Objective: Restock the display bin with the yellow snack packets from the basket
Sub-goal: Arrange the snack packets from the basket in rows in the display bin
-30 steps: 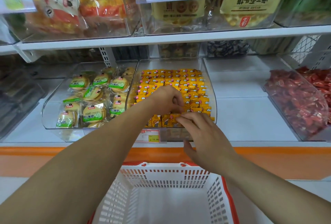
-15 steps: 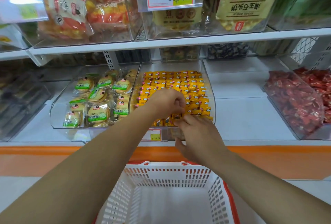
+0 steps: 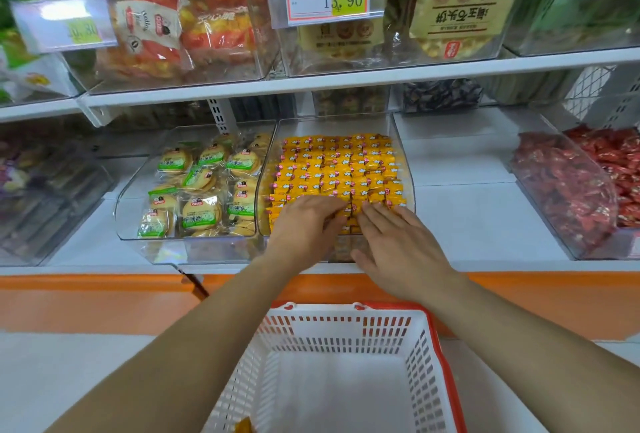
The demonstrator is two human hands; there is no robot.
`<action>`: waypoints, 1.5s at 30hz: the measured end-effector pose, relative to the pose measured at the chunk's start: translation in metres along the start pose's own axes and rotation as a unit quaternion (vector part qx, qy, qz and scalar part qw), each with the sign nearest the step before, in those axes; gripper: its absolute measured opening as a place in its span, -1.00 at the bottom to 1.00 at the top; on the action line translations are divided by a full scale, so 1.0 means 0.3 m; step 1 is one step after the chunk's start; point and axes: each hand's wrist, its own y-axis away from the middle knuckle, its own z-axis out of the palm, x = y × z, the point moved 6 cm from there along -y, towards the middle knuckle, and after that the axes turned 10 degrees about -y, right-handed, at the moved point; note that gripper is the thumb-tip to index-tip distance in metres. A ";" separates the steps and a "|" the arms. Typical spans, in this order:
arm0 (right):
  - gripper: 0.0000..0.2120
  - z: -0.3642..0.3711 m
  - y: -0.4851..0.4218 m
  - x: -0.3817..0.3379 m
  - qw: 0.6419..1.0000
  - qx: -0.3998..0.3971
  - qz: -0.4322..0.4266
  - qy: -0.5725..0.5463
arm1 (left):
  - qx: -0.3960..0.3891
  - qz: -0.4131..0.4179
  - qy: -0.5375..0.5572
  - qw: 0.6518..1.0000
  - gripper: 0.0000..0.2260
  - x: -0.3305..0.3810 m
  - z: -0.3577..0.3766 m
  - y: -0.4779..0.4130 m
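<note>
Front yellow snack packets point(image 3: 349, 206) under both hands; basket point(image 3: 346, 323) cropped below.

Head camera looks forward and down, close to shelf point(image 3: 346, 84).

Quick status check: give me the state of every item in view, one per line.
display bin: nearly full, rows of yellow snack packets
basket: almost empty, one yellow packet at the near edge
left hand: flat on front packets
right hand: open, fingers spread on front packets
</note>
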 end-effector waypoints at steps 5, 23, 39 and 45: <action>-0.22 0.016 -0.009 -0.013 1.000 0.000 0.016 -0.027 | -0.075 -0.062 -0.028 0.995 -0.75 -0.011 0.016 -0.041; -0.57 0.643 0.166 -0.408 0.912 -0.296 0.070 -0.275 | -0.357 -0.360 -0.009 0.862 -0.39 -0.447 0.052 0.911; -0.09 1.460 0.443 -0.693 0.734 -0.475 0.117 -0.471 | -0.435 -0.355 0.123 0.818 -0.43 -0.560 0.315 1.317; -0.59 1.439 0.421 -0.680 0.757 -0.437 0.107 -0.473 | -0.446 -0.353 0.117 0.814 -0.46 -0.564 0.326 1.312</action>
